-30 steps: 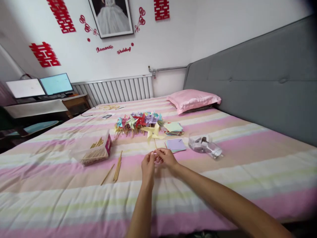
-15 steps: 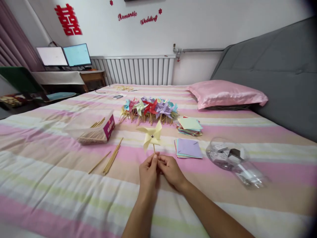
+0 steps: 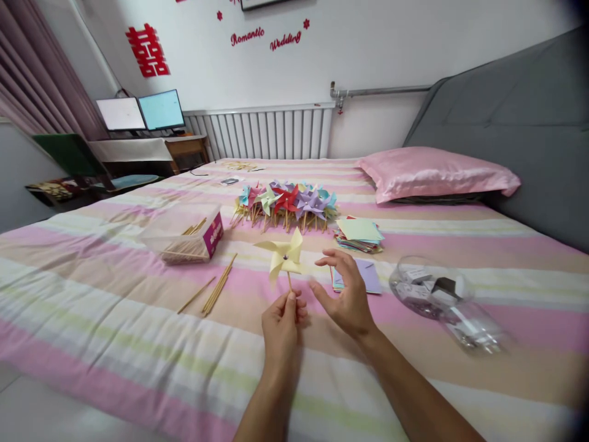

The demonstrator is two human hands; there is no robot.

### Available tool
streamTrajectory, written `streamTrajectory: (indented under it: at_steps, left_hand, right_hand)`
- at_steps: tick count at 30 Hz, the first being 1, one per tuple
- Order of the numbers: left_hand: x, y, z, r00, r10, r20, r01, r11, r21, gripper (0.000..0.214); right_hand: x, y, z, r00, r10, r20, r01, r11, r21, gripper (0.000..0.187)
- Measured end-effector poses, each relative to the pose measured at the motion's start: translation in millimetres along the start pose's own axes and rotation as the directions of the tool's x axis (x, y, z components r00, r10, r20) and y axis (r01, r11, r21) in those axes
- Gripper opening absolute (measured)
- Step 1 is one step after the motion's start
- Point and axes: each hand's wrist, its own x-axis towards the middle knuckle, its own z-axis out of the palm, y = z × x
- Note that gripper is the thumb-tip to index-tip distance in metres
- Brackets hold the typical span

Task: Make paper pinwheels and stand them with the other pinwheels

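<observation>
My left hand [image 3: 281, 319] pinches the thin stick of a pale yellow paper pinwheel [image 3: 285, 256], which stands upright above the bedspread. To the right of the pinwheel, my right hand [image 3: 344, 294] is open, thumb and fingers apart, holding nothing. Behind that hand lies a small stack of square paper sheets [image 3: 368, 276] with a purple one on top, partly hidden by the fingers. Farther back, a cluster of finished pinwheels [image 3: 286, 199] in red, purple, blue and green spreads over the bed.
Left of my hands lie several loose sticks [image 3: 219, 285], near a clear plastic box [image 3: 159, 236] of sticks. A thicker paper stack [image 3: 359, 230] is to the right. Clear round containers [image 3: 427, 285] hold small items. A pink pillow [image 3: 437, 172] lies by the grey headboard [image 3: 510, 116].
My right hand has let go of the pinwheel stick, moved right and opened. My left hand keeps its hold on the stick. The camera view has shifted slightly.
</observation>
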Motion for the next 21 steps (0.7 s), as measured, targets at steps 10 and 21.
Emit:
streamTrajectory:
  at_steps: [10, 21]
  left_hand:
    - [-1, -2, -2.2, 0.988, -0.056, 0.144, 0.047, 0.997, 0.064, 0.035]
    - [1, -8, -4.4, 0.962, -0.113, 0.25, 0.096, 0.992, 0.079, 0.035]
  right_hand:
    - [-9, 13, 15, 0.999, 0.001, -0.054, -0.004, 0.999, -0.049, 0.016]
    - [-14, 18, 23, 0.995, 0.039, -0.09, -0.037, 0.999, 0.017, 0.015]
